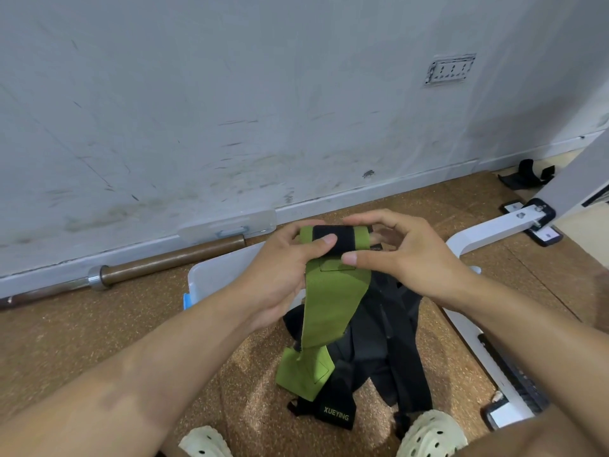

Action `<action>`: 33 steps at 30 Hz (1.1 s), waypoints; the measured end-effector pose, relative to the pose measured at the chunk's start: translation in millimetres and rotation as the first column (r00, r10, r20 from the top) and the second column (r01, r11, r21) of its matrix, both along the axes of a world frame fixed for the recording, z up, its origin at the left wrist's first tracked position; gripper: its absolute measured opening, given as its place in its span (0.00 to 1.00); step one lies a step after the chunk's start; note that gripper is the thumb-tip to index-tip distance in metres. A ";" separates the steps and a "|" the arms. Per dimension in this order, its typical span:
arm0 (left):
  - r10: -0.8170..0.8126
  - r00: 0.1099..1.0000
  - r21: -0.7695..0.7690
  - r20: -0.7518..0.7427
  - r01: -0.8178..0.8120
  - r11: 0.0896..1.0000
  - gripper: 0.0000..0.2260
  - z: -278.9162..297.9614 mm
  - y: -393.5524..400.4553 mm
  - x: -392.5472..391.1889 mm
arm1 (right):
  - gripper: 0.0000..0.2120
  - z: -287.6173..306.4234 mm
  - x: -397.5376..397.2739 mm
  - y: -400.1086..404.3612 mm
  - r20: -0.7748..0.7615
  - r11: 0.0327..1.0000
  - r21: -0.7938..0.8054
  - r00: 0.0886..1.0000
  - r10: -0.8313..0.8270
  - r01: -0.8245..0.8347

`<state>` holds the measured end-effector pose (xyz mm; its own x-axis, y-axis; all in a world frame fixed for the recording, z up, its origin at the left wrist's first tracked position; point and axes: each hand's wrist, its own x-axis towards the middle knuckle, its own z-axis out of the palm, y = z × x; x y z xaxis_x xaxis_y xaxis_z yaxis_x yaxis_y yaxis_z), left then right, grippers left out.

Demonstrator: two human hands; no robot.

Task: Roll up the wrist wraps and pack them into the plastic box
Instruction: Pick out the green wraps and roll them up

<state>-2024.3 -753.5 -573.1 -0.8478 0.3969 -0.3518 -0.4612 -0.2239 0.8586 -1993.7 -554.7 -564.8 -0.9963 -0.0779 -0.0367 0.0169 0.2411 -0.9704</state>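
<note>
Head view: both hands — left (283, 275) and right (405, 258) — pinch the rolled top of a green wrap (329, 298), its tail hanging over black wraps (392, 351) on the floor. The box (217, 275) lies just beyond, left of centre.

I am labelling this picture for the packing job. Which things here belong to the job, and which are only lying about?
Belong to the job:
green wrist wrap, gripped by left hand and right hand
black wrist wraps on the floor
plastic box

Lying about:
barbell
white bench frame
black strap by the wall
</note>
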 end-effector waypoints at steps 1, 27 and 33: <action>0.017 1.000 -0.007 -0.016 -0.017 1.000 0.15 0.0 -0.4 -0.6 | 0.25 1.5 0.1 -0.5 0.058 0.999 -0.039 0.998 0.002 0.000; -0.083 0.996 -0.117 -0.021 0.080 0.990 0.14 1.0 -1.1 -1.8 | 0.17 0.3 -1.3 -0.6 -0.013 0.993 -0.102 0.998 -0.064 0.062; -0.106 0.990 -0.118 -0.095 0.094 0.989 0.15 1.2 -6.4 -8.0 | 0.25 10.8 -1.5 4.7 0.219 0.955 -0.294 0.975 0.037 0.030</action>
<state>-2032.3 -759.9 -571.9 -0.8393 0.4441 -0.3137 -0.3860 -0.0804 0.9190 -1995.2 -550.0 -554.0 -0.9656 -0.1220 -0.2298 0.2376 -0.0535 -0.9699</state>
